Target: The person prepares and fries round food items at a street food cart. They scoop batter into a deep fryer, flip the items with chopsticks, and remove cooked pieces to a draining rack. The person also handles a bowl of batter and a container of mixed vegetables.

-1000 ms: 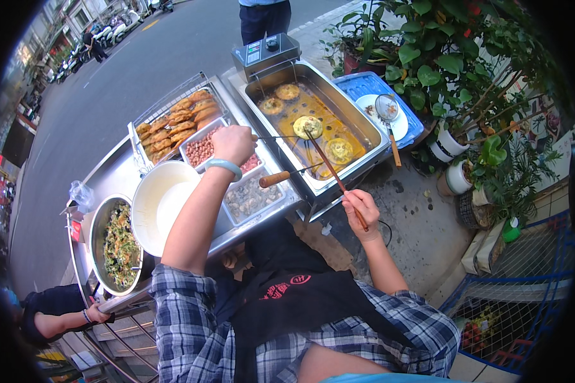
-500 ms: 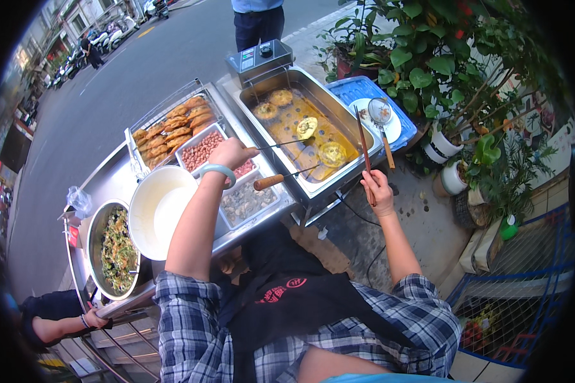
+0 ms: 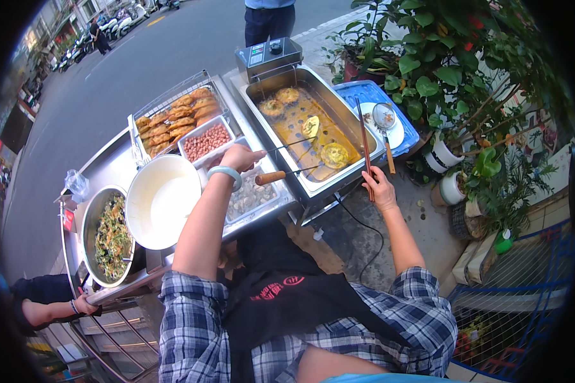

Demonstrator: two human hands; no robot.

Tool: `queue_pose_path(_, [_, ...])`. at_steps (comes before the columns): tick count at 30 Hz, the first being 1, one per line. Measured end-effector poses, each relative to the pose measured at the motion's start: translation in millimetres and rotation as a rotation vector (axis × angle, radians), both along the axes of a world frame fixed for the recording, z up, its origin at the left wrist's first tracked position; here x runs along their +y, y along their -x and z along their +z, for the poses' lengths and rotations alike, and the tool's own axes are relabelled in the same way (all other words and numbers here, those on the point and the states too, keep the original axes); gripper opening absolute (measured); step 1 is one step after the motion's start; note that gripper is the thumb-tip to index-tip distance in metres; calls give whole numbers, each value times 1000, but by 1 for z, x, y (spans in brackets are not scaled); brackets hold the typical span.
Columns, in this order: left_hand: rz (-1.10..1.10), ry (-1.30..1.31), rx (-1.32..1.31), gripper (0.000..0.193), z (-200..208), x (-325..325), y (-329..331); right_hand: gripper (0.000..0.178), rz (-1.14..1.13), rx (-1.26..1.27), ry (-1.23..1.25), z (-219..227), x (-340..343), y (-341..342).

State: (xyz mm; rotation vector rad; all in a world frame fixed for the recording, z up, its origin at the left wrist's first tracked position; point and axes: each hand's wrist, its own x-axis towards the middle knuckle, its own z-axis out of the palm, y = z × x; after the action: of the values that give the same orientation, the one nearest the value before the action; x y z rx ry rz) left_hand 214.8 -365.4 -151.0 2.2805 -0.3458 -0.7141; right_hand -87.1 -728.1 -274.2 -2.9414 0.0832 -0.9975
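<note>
Metal fryer, four fritters.
Left hand: grip clamped on thin-rodded tool; right hand: grip clamped on chopsticks.

Metal cart — white bowl, peanut tub, fritter tray

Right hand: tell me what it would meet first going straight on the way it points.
Probably the fryer's near rim, close to its right corner: the right hand, chopsticks in its grip, points that way. Depth is unclear, so it might pass above or below.
</note>
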Motion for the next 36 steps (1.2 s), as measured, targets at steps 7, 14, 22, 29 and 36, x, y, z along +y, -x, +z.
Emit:
queue_pose_path(7, [30,2,1,46,-1,-2,20,73,-107,107,80,30,-8,9])
queue_pose_path(14, [-66,6,-99,48,-8,-2,32,68,-143,-18,26,54,-5,2])
queue_pose_path(22, [-59,8,-94,60,-13,1,44,53,51,-224,-35,114,45,-71])
queue_pose_path(29, [125,163,18,51,-56,-9,55,25,600,66,-501,202,193,-176])
queue_pose_path(36, [221,1027,186,30,-93,-18,80,25,1035,682,-73,214,401,-234])
